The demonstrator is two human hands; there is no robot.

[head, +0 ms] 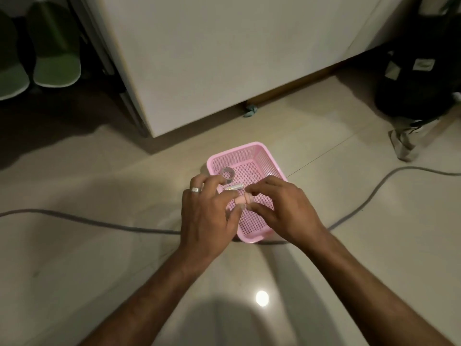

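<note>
A pink plastic mesh basket point(262, 156) stands on the tiled floor. Both my hands hover over its near half. Between them is a small pink cylinder-shaped object point(241, 200). My left hand point(207, 216), with a silver ring on one finger, pinches its left end. My right hand point(279, 208) pinches its right end with curled fingers. Inside the basket lie a clear roll of tape point(226, 174) at the far left and a small white tube-like item point(234, 188) just beyond my fingers.
A grey cable point(99, 223) runs across the floor under the basket's near edge and curves off right. A white cabinet point(224, 58) stands behind. Green slippers point(55, 46) sit at the far left, a black bag point(419, 78) at the far right.
</note>
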